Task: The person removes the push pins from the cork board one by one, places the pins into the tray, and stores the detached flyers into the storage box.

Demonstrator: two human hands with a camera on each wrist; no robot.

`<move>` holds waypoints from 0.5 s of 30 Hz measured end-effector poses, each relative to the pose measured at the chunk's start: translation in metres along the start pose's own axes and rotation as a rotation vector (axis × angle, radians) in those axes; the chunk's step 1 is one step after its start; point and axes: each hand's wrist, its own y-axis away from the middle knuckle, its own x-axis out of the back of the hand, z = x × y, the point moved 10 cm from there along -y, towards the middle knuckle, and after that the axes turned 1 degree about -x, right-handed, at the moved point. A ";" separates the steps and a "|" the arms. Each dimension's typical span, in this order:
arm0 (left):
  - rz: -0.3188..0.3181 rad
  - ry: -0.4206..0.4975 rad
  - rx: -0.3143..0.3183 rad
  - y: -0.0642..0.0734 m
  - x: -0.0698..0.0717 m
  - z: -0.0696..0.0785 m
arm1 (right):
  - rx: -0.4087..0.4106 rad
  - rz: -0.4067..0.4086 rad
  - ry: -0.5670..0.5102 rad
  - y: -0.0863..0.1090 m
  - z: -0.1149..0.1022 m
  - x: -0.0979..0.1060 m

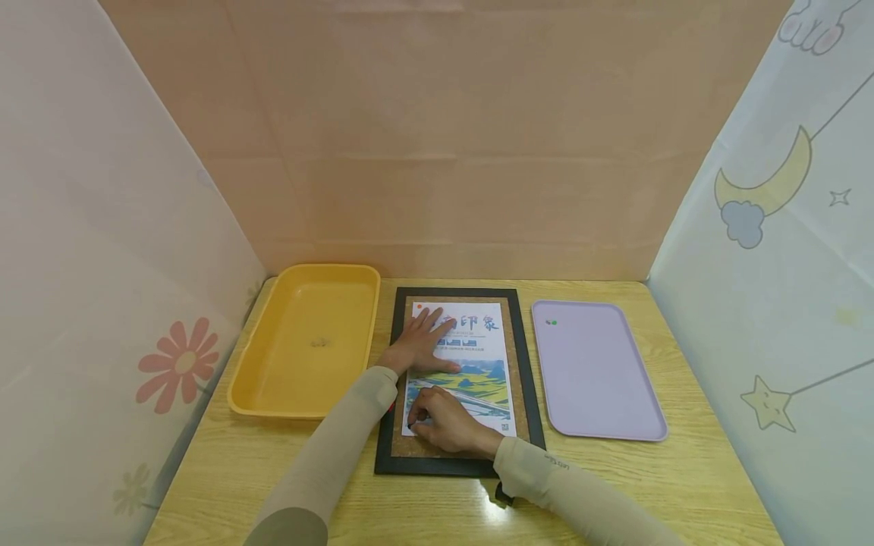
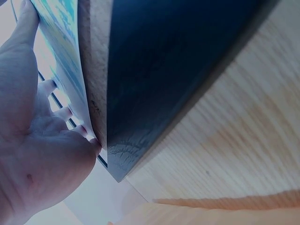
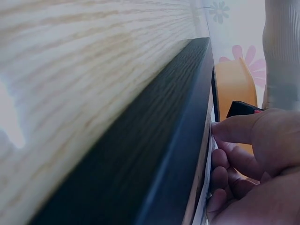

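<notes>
A printed poster (image 1: 488,349) with a landscape picture and large characters lies on a black-framed cork board (image 1: 522,409). My left hand (image 1: 422,341) rests on the poster's upper left part with fingers spread, pressing it flat. At the poster's lower left corner my right hand (image 1: 447,421) has its fingers curled, and it pinches a small dark pushpin (image 1: 410,426), mostly hidden by the fingertips. In the right wrist view the thumb (image 3: 234,129) bears on the board's surface. A small orange-red pin (image 1: 419,306) sits at the poster's upper left corner.
To the left stands a yellow tray (image 1: 239,398) with a few tiny bits in it. On the right lies a lilac tray (image 1: 594,371) holding small green and dark pins (image 1: 551,322). The wooden table (image 1: 696,470) is walled by printed cloth on both sides and at the back.
</notes>
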 end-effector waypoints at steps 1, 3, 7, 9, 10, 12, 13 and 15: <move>0.000 0.001 0.000 0.000 0.000 0.000 | 0.001 0.002 0.003 0.000 0.000 0.000; 0.002 0.006 0.001 0.000 0.001 0.001 | 0.002 0.002 0.000 0.000 -0.001 0.001; 0.001 0.014 0.005 0.001 0.002 0.001 | -0.012 -0.022 -0.011 0.000 -0.011 0.007; 0.000 0.014 0.005 0.001 0.001 0.002 | -0.039 -0.054 -0.007 -0.001 -0.018 0.011; -0.001 0.014 0.005 0.001 0.001 0.001 | -0.047 -0.068 0.004 -0.001 -0.022 0.013; -0.001 0.012 0.005 0.001 0.001 0.001 | -0.063 -0.093 0.025 -0.001 -0.027 0.015; -0.001 0.011 0.005 0.001 0.001 0.001 | -0.066 -0.097 0.029 -0.001 -0.028 0.016; 0.000 0.010 0.004 0.001 0.000 0.001 | -0.067 -0.096 0.028 -0.001 -0.029 0.016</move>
